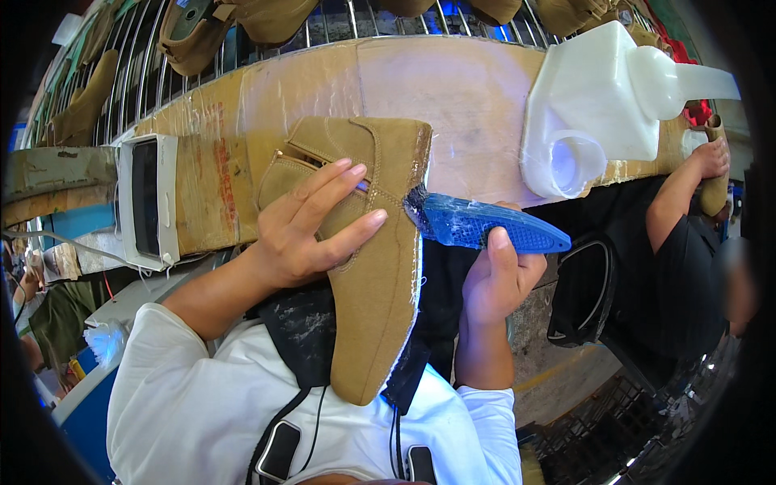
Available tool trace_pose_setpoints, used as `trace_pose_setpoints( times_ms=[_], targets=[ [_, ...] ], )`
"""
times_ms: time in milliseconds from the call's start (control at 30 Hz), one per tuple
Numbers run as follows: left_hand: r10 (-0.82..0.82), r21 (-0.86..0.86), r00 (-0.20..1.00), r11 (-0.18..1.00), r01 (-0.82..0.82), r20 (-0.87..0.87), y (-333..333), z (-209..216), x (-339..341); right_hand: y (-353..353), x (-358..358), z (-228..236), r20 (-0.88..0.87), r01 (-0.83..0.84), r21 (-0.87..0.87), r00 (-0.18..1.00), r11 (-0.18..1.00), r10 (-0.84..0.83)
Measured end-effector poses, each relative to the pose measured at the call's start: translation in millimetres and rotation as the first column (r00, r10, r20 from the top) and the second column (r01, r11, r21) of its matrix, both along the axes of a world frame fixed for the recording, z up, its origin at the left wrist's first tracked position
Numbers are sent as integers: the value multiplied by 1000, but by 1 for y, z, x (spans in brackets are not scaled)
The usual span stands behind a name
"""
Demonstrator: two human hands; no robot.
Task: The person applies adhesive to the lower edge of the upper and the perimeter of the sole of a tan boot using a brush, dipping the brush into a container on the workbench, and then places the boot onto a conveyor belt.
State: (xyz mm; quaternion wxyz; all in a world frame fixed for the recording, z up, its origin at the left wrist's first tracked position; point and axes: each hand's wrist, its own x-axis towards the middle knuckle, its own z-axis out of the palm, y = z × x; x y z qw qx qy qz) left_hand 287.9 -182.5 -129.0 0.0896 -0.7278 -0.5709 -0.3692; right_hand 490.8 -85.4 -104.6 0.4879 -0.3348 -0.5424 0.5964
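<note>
A tan ankle boot (368, 315) lies on its side in front of me, its toe toward my body and its sole edge facing right. My left hand (303, 222) grips the boot's upper, fingers spread over the ankle part near its opening. In my right hand (505, 279) is a brush (485, 222) with a blue plastic handle, the thumb pressed along it. The brush's dark bristles touch the boot's edge near the heel. A pale, whitish line runs along that edge down to the toe, with a loose thread beside it.
A cardboard-covered bench (453, 97) stretches ahead. On its right stands a white plastic bottle (594, 97) with a round open cup at its base. A phone in a white holder (149, 202) is at left. Several tan boots rest on a metal rack (323, 24) behind. Another person (679, 267) sits at right.
</note>
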Motion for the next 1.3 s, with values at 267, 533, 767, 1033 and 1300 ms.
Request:
trace_pose_setpoints(
  times_ms=[267,533,767,1033,1300],
  targets=[
    [-4,-20,1000,1000,4,24,0,2,-1,8,10,11,123,-163,182,982,970,142],
    [-15,-25,999,1000,16,36,2,5,-1,12,8,7,113,9,83,993,997,-18],
    [-25,-22,1000,999,25,1,4,6,-3,8,20,25,123,-172,75,979,982,162],
    [-20,-132,1000,991,22,14,8,24,-3,-2,40,61,153,-334,317,942,888,299],
    [-40,-200,999,979,41,7,13,36,-1,-6,32,64,152,12,187,987,982,-41]
  ],
)
